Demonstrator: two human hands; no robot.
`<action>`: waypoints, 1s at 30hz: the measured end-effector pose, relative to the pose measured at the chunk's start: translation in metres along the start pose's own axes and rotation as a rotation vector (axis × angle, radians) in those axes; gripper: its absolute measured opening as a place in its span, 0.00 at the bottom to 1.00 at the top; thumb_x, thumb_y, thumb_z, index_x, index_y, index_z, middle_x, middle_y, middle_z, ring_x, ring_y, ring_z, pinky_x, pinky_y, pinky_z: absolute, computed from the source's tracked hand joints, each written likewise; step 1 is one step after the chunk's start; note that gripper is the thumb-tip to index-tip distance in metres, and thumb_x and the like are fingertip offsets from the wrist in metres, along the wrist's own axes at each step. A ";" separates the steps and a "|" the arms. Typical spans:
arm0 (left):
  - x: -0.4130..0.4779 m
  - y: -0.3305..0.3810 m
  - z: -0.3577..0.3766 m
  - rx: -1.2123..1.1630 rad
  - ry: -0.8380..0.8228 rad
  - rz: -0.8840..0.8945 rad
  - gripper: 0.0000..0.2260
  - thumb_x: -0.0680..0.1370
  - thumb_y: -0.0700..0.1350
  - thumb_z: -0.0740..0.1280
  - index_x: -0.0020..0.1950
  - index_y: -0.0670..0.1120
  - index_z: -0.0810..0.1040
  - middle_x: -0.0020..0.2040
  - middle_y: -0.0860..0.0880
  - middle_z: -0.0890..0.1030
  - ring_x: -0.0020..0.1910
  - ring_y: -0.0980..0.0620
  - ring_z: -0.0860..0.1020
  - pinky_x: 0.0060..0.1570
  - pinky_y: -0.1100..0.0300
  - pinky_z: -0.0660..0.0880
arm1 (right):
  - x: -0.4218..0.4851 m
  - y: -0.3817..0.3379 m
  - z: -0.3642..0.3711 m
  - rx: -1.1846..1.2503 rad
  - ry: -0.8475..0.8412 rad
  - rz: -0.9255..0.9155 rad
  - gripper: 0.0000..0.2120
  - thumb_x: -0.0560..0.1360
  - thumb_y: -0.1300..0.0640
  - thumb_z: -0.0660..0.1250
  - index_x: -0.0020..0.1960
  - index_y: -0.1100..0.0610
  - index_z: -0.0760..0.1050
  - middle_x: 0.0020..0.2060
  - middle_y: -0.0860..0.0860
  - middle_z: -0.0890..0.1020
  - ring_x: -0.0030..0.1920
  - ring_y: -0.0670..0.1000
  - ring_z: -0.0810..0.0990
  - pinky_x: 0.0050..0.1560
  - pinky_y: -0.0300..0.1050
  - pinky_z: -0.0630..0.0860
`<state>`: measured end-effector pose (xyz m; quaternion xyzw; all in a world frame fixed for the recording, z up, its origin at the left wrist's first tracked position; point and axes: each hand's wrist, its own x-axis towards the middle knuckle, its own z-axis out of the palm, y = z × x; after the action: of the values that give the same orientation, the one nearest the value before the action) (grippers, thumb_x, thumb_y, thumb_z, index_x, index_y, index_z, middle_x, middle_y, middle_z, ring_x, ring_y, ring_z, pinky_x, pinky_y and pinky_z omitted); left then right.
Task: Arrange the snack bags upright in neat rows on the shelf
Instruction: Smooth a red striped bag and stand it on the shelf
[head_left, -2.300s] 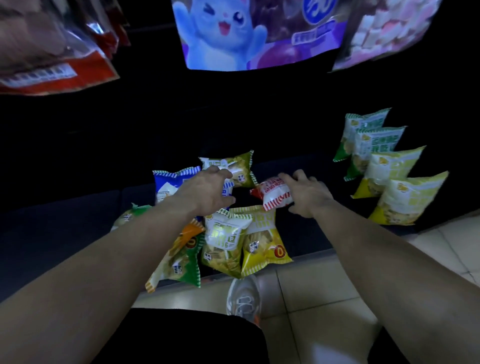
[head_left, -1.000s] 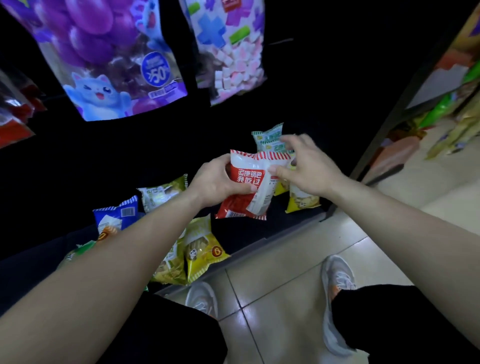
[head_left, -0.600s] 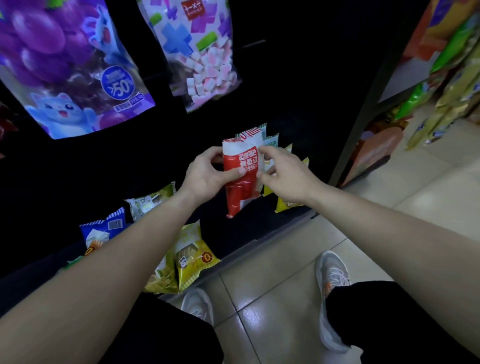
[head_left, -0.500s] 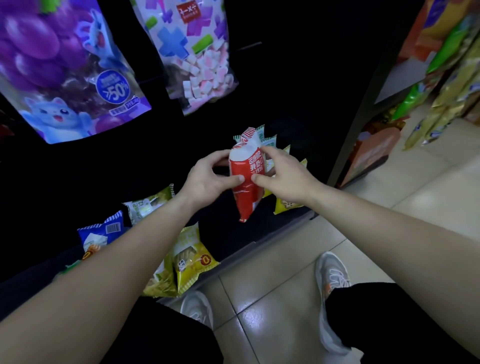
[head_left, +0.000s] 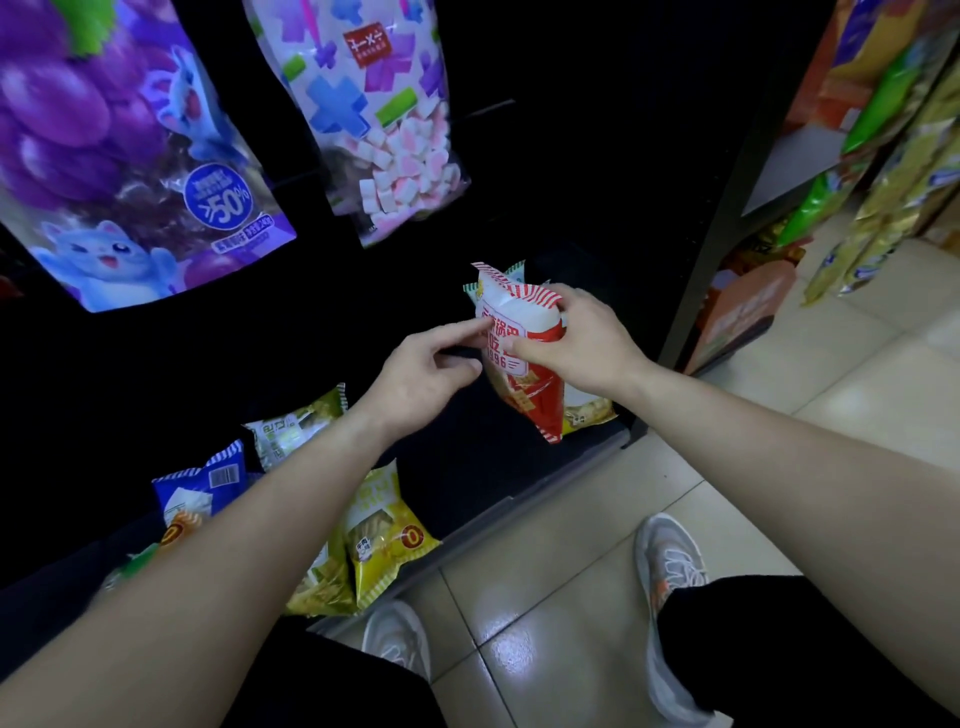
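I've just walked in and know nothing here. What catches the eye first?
A red and white snack bag held upright at the centre, gripped by the right hand with the left hand touching its edge. Above left hangs a big purple grape bag; yellow bags lie jumbled lower left.

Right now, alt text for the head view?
The right hand holds a red-and-white snack bag upright in front of a row of standing bags at the right end of a dark bottom shelf, while the left hand touches the bag's left edge with its fingertips. Yellow and blue bags lie jumbled at lower left.
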<state>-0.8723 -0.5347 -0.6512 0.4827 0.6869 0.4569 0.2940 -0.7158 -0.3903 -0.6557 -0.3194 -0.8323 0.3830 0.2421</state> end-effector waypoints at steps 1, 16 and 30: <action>0.001 -0.002 -0.001 0.030 0.028 0.013 0.19 0.77 0.37 0.68 0.67 0.50 0.77 0.58 0.53 0.81 0.45 0.58 0.80 0.50 0.64 0.75 | 0.000 0.000 -0.004 0.027 -0.032 0.011 0.26 0.66 0.41 0.77 0.60 0.46 0.75 0.51 0.43 0.81 0.50 0.42 0.80 0.48 0.40 0.77; -0.001 0.000 -0.034 0.393 0.010 0.075 0.22 0.62 0.57 0.80 0.51 0.54 0.81 0.46 0.57 0.83 0.45 0.61 0.80 0.48 0.59 0.78 | -0.006 0.005 -0.009 0.194 -0.382 0.063 0.22 0.70 0.54 0.77 0.61 0.48 0.75 0.54 0.43 0.82 0.52 0.43 0.82 0.51 0.40 0.79; 0.034 -0.056 -0.049 0.493 0.315 -0.260 0.21 0.62 0.58 0.81 0.41 0.50 0.73 0.37 0.54 0.82 0.34 0.55 0.81 0.28 0.56 0.75 | 0.008 0.046 -0.004 -0.514 -0.415 0.025 0.24 0.76 0.44 0.67 0.70 0.48 0.70 0.62 0.53 0.73 0.58 0.53 0.74 0.57 0.50 0.74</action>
<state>-0.9482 -0.5264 -0.6809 0.3709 0.8699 0.3043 0.1143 -0.7032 -0.3592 -0.6888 -0.2952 -0.9293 0.2204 -0.0260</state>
